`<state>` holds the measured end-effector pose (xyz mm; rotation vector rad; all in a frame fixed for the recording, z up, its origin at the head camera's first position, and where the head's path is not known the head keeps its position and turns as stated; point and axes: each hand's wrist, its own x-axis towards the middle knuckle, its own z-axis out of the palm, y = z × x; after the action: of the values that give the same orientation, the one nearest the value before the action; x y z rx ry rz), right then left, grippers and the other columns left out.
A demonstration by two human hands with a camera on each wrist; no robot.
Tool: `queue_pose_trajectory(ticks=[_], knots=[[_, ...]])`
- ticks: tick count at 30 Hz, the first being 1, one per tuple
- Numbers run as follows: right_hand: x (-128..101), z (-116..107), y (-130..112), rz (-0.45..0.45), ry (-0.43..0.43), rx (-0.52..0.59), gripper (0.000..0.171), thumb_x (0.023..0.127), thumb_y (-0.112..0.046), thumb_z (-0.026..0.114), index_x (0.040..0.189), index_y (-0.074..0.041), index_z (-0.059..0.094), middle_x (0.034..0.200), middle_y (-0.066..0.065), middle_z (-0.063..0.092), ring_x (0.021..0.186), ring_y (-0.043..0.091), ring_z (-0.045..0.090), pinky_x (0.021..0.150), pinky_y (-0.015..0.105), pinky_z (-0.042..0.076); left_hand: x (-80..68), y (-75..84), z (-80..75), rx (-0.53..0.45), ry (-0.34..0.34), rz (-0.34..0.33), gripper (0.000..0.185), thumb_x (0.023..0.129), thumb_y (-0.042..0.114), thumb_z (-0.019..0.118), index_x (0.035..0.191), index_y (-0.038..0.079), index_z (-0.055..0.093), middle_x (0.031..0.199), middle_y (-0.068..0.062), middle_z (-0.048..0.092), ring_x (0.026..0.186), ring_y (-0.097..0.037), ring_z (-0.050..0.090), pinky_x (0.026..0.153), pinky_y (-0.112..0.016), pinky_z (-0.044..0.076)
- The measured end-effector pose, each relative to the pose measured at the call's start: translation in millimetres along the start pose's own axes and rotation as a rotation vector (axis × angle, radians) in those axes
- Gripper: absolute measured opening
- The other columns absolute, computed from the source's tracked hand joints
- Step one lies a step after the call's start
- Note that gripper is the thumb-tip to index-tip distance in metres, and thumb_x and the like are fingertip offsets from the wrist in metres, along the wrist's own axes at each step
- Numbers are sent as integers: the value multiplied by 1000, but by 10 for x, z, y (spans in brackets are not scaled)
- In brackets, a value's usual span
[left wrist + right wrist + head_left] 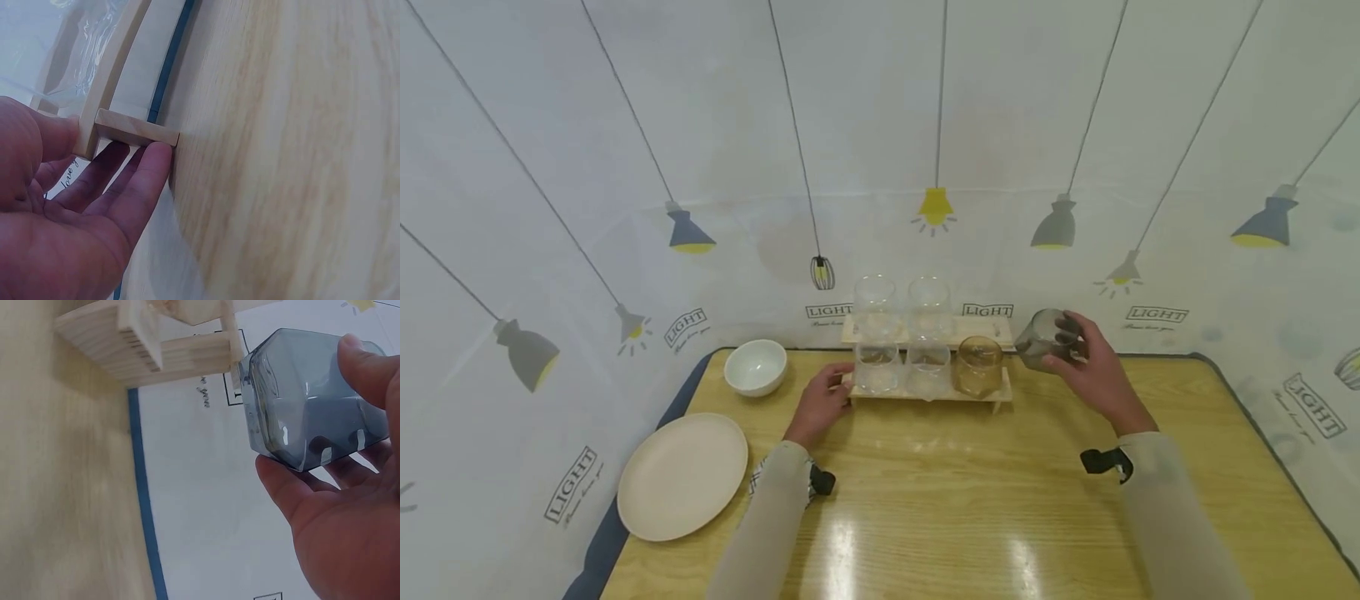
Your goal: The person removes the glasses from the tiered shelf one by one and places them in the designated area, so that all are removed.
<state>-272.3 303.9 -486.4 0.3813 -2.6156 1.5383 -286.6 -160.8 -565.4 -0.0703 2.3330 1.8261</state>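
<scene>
A two-tier wooden rack (985, 332) stands at the back of the table. Clear glasses (876, 297) sit on both tiers and an amber glass (977, 365) sits on the lower right. My right hand (1093, 367) grips a smoky grey glass (1043, 335) (306, 400) in the air, just right of the rack's upper tier. My left hand (820, 404) rests at the rack's lower left end, its straight fingers (140, 181) touching the wooden foot (134, 128).
A white bowl (755, 365) and a cream plate (682, 475) sit at the left of the wooden table (940, 508). A lamp-patterned sheet (880, 150) rises close behind and around the table's edges.
</scene>
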Motion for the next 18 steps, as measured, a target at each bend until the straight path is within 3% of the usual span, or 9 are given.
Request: queue_pose_trajectory(ticks=[7, 14, 18], knots=[[-219, -19, 203, 62, -43, 12, 85, 105, -31, 68, 168, -8, 15, 168, 23, 30, 147, 50, 42, 92, 3, 48, 16, 21, -2, 18, -3, -13, 36, 111, 20, 58, 147, 20, 58, 154, -17, 55, 136, -34, 61, 97, -42, 63], [-367, 22, 504, 148, -76, -54, 85, 103, -37, 70, 164, -7, 19, 167, 23, 30, 145, 51, 44, 94, 24, 59, 10, 20, 4, 31, -6, -3, 36, 112, 18, 55, 147, 17, 57, 154, -18, 55, 134, -35, 62, 95, -41, 63], [-403, 61, 621, 167, -76, -60, 84, 102, -35, 73, 161, -5, 20, 163, 26, 33, 142, 52, 47, 93, 26, 59, -4, 25, 6, 37, -1, -9, 36, 112, 18, 56, 147, 17, 57, 153, -19, 55, 132, -34, 63, 95, -41, 63]])
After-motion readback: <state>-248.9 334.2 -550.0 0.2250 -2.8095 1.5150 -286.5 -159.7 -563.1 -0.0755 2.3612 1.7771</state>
